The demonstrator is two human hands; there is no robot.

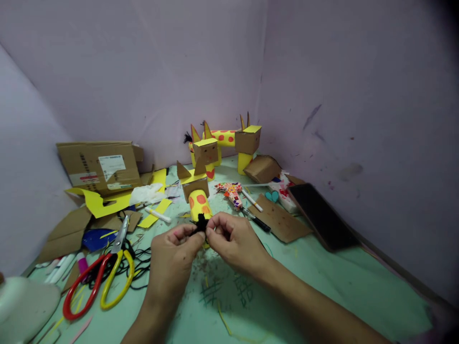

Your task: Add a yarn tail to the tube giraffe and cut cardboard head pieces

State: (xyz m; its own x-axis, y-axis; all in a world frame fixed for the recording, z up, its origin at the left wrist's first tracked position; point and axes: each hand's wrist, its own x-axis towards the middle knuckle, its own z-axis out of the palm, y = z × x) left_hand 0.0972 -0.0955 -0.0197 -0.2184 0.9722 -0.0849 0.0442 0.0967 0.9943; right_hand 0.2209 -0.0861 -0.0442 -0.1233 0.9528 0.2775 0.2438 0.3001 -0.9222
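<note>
from my end, the left hand [174,253] enters from 7 o'clock and the right hand [234,239] from 4. thumbs and forefingers of both are pinched on the black tuft [201,223], which sits between their tips, strands poking toward 12. just past it, at 12, is the spotted tube [199,204] below its box head [195,190]; i can't tell if tuft and tube touch. scissors [116,246] lie at 8.

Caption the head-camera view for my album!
Left hand and right hand pinch a fuzzy black tuft by a spotted yellow tube.
</note>
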